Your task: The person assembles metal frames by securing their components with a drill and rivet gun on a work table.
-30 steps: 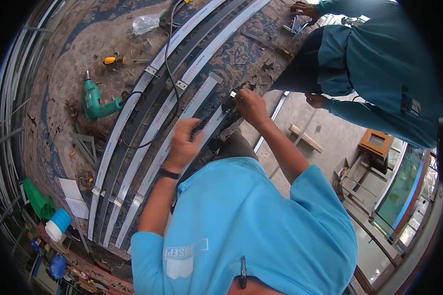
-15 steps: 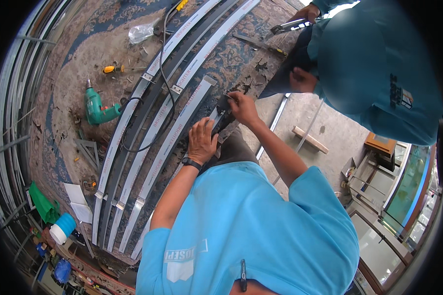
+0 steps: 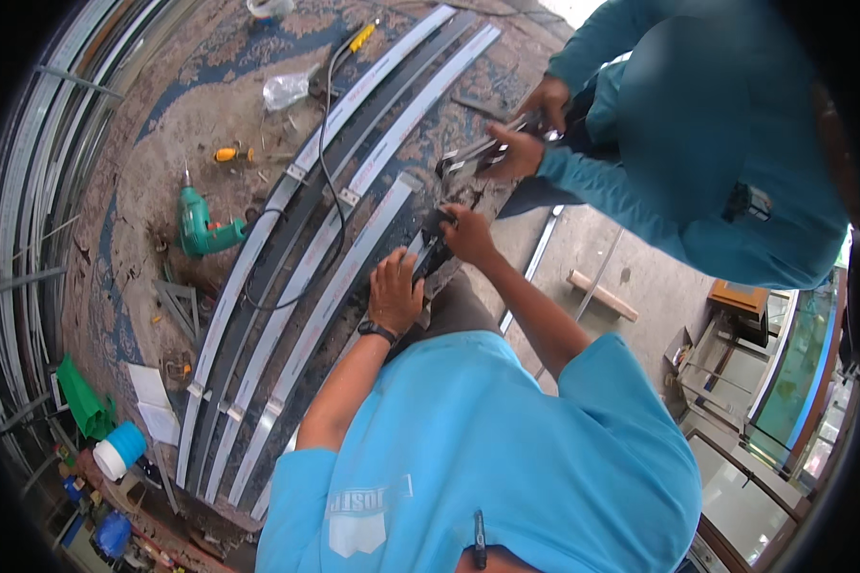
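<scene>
My left hand [image 3: 395, 288] lies palm down with its fingers stretched over a dark metal profile [image 3: 417, 244] near the table's edge. Farther along that profile, my right hand [image 3: 470, 236] has its fingers closed at the end; what sits in them is small, dark and partly hidden. Just left of my hands runs a long profile with white protective film [image 3: 352, 250]. Across the corner a co-worker's hands [image 3: 530, 129] hold shiny metal pieces [image 3: 468, 160] close to my right hand.
Several long film-covered strips [image 3: 287, 196] lie side by side on the carpeted table, a black cable [image 3: 323, 143] across them. Left of them are a green drill [image 3: 201, 224], a yellow-handled screwdriver [image 3: 227, 154] and a plastic bag [image 3: 287, 91]. A blue-and-white jug [image 3: 119, 449] stands at lower left.
The co-worker's hands have come together and brought the metal pieces down over the table corner, nearer my right hand. My right hand has shifted slightly toward me; my left stays on the profile.
</scene>
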Motion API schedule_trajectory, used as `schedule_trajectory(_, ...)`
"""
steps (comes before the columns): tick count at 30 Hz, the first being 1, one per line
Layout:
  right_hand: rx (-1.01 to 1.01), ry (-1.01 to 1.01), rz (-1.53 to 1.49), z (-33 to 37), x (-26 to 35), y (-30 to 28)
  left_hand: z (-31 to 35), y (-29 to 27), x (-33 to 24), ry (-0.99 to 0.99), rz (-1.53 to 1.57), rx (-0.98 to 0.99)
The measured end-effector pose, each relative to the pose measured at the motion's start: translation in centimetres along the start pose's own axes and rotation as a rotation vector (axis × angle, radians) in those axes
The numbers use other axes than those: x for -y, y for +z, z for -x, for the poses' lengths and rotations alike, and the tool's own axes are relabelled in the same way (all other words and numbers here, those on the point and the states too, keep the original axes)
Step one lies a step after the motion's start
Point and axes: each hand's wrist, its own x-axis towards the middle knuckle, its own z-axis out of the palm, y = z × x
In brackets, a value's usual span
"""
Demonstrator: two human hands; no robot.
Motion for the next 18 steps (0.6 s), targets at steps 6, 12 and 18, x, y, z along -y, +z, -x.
schedule_trajectory(6, 0.009, -0.050, 0.213, 0.4, -3.9, 3.6, 0.6, 0.8, -0.2, -0.014, -0.057, 0.002)
schedule_trajectory(12, -0.067, 0.119, 0.125, 0.4, -0.4, 2.1, 0.6, 0.5, -0.1, 0.026, -0.118, 0.002)
schedule_trajectory(18, -0.110, 0.240, 0.042, 0.7, 2.3, 1.4, 0.8, 1.0, 0.4, -0.042, -0.027, 0.081)
